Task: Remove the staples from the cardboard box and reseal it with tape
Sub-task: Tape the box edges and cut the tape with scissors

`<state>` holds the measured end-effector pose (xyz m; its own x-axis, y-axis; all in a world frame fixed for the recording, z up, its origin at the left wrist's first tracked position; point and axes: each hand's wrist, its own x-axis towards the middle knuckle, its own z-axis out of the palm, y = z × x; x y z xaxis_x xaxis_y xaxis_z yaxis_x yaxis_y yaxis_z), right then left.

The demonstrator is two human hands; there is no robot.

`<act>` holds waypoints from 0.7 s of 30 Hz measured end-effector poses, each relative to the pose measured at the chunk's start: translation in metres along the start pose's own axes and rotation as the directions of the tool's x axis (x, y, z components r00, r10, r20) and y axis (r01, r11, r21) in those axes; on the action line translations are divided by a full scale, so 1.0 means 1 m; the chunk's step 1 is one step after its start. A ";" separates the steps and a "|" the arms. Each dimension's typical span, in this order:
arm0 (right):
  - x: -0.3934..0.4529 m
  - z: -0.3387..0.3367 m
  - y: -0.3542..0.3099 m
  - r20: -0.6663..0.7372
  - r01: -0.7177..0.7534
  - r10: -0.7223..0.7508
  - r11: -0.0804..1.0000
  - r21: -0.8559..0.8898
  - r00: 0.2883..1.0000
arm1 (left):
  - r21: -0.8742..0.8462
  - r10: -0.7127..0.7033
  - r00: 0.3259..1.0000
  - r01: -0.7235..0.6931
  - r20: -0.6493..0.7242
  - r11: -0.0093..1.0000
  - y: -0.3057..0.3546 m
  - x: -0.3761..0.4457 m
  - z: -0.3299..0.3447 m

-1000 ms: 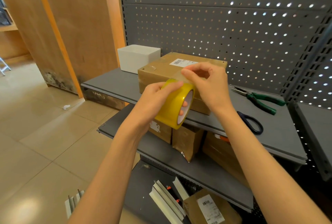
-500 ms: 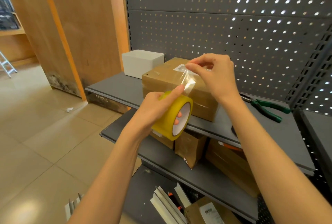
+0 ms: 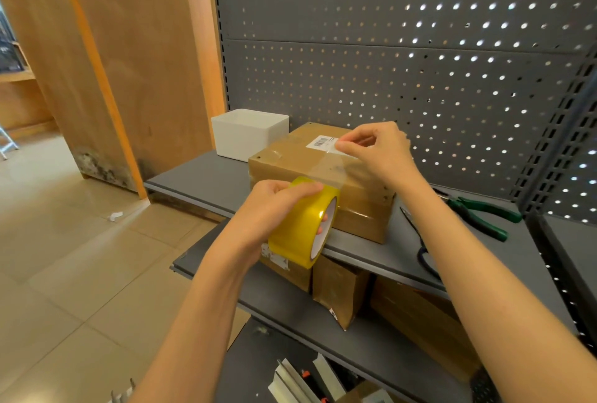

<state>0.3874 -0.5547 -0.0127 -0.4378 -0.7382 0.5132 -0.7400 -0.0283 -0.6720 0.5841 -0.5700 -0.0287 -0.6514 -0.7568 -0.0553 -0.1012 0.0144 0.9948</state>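
A brown cardboard box (image 3: 292, 157) with a white barcode label lies on the top grey shelf (image 3: 200, 176). My left hand (image 3: 274, 205) grips a yellow roll of clear tape (image 3: 302, 225) in front of the box's near face, fingers through the core. My right hand (image 3: 376, 149) pinches the free end of the tape strip (image 3: 329, 170) over the box's top, near the label. The clear strip stretches from the roll up across the box's top.
A white box (image 3: 248, 131) stands behind the cardboard box at the left. Green-handled pliers (image 3: 481, 213) and blue-handled scissors (image 3: 421, 247) lie on the shelf to the right. More cardboard parcels (image 3: 342, 289) sit on the lower shelf. A pegboard wall rises behind.
My right hand has pulled the tape end farther away from the roll, out over the box's top. The left hand has kept the roll near the box's front. The camera has moved closer.
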 end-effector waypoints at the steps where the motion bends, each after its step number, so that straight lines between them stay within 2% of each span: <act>1: 0.002 0.001 0.001 0.013 -0.007 0.008 1.000 -0.009 1.000 | 0.005 -0.002 1.000 0.002 -0.001 1.000 0.000 0.002 0.000; 15: 0.024 0.013 0.031 0.161 -0.067 0.073 0.997 -0.046 0.984 | 0.099 -0.071 0.997 0.071 -0.008 0.993 0.001 0.035 0.000; 21: 0.034 0.018 0.039 0.255 -0.219 0.213 0.976 -0.006 0.943 | -0.015 -0.094 0.993 0.095 0.075 0.995 -0.008 0.038 -0.004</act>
<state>0.3528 -0.5926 -0.0309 -0.4405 -0.8740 0.2049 -0.6293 0.1379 -0.7648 0.5628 -0.6013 -0.0384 -0.6935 -0.7036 -0.1547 -0.1517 -0.0672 0.9861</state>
